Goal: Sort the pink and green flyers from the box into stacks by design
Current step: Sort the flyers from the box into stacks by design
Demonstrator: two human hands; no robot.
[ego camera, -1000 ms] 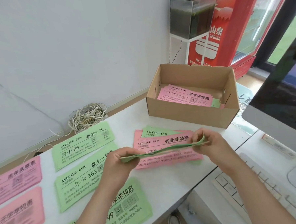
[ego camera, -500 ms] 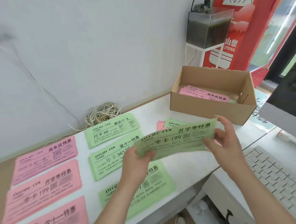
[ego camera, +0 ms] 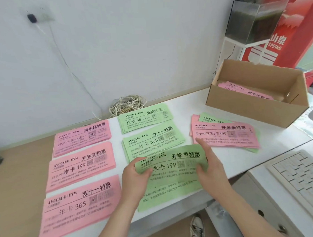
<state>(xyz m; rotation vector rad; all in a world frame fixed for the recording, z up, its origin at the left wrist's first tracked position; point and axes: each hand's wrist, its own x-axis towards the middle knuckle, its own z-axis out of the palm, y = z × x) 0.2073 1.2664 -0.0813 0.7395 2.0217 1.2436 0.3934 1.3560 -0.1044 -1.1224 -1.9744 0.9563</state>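
3 pink stacks (ego camera: 82, 165) lie in a line at the left of the white table (ego camera: 186, 106), w/ 3 green stacks (ego camera: 153, 142) next to them. The left hand (ego camera: 135, 175) pinches the left end of a green "199" flyer (ego camera: 172, 161) & the right hand (ego camera: 209, 166) grips its right end, low over the front green stack w/ the same print. To the right sits a mixed pile (ego camera: 225, 134) w/ pink on top, then the cardboard box (ego camera: 257, 111) w/ more pink flyers (ego camera: 245, 92) inside.

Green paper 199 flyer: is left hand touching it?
Touching. Head view: the left hand pinches the green paper 199 flyer at its left edge, thumb on top.
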